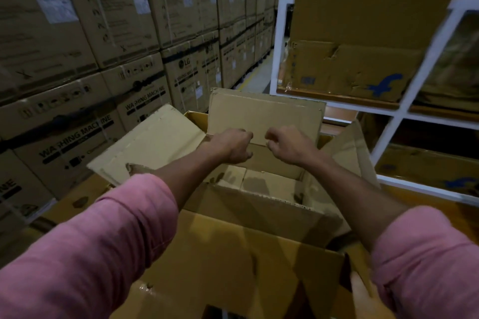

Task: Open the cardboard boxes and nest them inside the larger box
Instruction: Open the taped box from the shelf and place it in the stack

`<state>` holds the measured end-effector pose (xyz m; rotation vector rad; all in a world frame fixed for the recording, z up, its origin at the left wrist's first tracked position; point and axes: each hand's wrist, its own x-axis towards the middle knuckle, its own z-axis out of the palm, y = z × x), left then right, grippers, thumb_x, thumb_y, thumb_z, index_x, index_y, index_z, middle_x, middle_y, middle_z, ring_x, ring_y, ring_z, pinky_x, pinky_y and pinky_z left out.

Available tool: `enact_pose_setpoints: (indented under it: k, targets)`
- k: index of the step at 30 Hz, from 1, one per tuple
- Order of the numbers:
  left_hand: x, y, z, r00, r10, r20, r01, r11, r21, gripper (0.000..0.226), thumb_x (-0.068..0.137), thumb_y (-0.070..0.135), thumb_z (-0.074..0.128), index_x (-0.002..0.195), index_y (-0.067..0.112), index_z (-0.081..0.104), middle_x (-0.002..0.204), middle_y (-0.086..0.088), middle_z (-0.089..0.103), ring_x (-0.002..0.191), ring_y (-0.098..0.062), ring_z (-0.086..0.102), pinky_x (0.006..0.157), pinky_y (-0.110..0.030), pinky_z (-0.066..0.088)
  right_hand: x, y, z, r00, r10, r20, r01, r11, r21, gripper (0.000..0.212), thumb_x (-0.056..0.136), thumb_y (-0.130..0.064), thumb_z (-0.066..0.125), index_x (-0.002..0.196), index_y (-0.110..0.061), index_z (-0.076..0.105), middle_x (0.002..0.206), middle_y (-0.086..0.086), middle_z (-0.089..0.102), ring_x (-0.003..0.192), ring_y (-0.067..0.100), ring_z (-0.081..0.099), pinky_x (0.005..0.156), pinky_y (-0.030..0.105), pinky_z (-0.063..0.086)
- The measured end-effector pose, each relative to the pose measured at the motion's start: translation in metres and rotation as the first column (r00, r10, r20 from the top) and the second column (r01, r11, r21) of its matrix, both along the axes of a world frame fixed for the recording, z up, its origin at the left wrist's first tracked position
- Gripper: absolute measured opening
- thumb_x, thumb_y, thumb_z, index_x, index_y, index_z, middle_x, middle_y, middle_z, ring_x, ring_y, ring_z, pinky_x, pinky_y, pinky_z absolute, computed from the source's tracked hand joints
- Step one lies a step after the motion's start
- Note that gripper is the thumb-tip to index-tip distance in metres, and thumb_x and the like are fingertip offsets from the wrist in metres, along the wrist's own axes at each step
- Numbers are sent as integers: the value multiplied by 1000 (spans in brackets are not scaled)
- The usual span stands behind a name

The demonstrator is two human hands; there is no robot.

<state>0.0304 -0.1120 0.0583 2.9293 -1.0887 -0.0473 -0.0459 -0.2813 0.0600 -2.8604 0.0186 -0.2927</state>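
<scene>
An open brown cardboard box (261,204) stands in front of me inside a larger, yellower box (233,261) whose near flap hangs toward me. The inner box's far flap (264,114) stands upright and its left flap (153,142) is folded outward. My left hand (230,145) and my right hand (287,145) are both closed on the far wall's top edge, at the base of the far flap, a short gap apart. Inside the inner box, folded bottom flaps (259,179) show. Pink sleeves cover both forearms.
Tall stacks of washing machine cartons (85,59) wall off the left side. A white metal rack (399,111) with flattened cardboard boxes (350,70) stands at the right. A narrow aisle floor (256,77) runs between them beyond the box.
</scene>
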Motion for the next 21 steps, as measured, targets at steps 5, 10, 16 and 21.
enact_pose_setpoints:
  k: [5, 10, 16, 21]
  targets:
    - [-60, -14, 20, 992, -66, 110, 85, 982, -170, 66, 98, 39, 56, 156, 19, 30, 167, -11, 19, 151, -36, 20, 115, -61, 33, -58, 7, 13, 955, -118, 273, 105, 993, 62, 38, 96, -27, 57, 131, -15, 62, 126, 11, 68, 114, 31, 62, 94, 46, 53]
    - [-117, -59, 27, 981, -100, 168, 150, 935, -321, 69, 98, 40, 55, 156, 19, 26, 169, -10, 7, 153, -36, 9, 117, -62, 25, -117, -15, 27, 879, -326, 347, 331, 942, 46, 63, 92, -43, 60, 146, -16, 46, 143, 11, 53, 134, 33, 44, 109, 55, 39]
    - [-176, -125, 36, 944, -251, 213, 317, 871, -376, 68, 97, 40, 53, 156, 18, 25, 168, -11, 9, 153, -37, 10, 115, -62, 27, -199, -72, 30, 750, -500, 432, 502, 857, 121, 60, 93, -50, 59, 143, -20, 47, 144, 7, 52, 134, 30, 44, 106, 52, 40]
    - [-231, -193, 40, 898, -378, 224, 435, 838, -330, 73, 96, 44, 55, 158, 20, 23, 169, -10, 7, 153, -38, 6, 118, -65, 20, -268, -132, 28, 682, -597, 421, 603, 786, 137, 58, 94, -50, 59, 142, -19, 50, 142, 6, 55, 132, 28, 47, 105, 50, 40]
